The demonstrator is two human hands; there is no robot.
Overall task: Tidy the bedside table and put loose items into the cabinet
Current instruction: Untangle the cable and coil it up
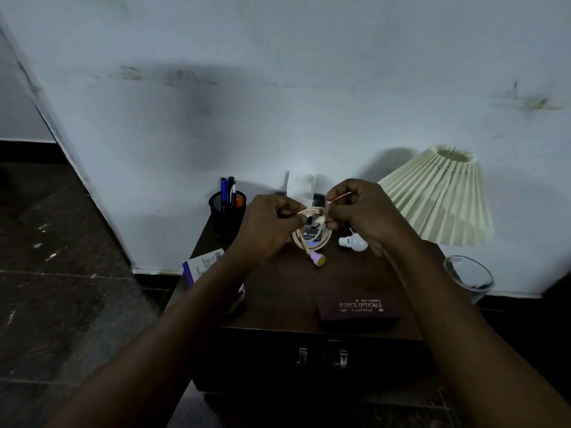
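Cable (310,211): cream, coiled in a loop, held above the back of the table (278,298), with its purple plug (317,259) hanging below. Your left hand (265,230) pinches the coil at its left side, fingers curled. Your right hand (364,214) pinches a loose strand at the coil's right, fingers curled. On the table: pen holder (227,217) at back left, lamp shade (441,199) at right, glass (469,278) at the right edge, white bulb (353,241) under your right hand, spectacle case (358,308) at front. Cabinet doors (321,358) are closed.
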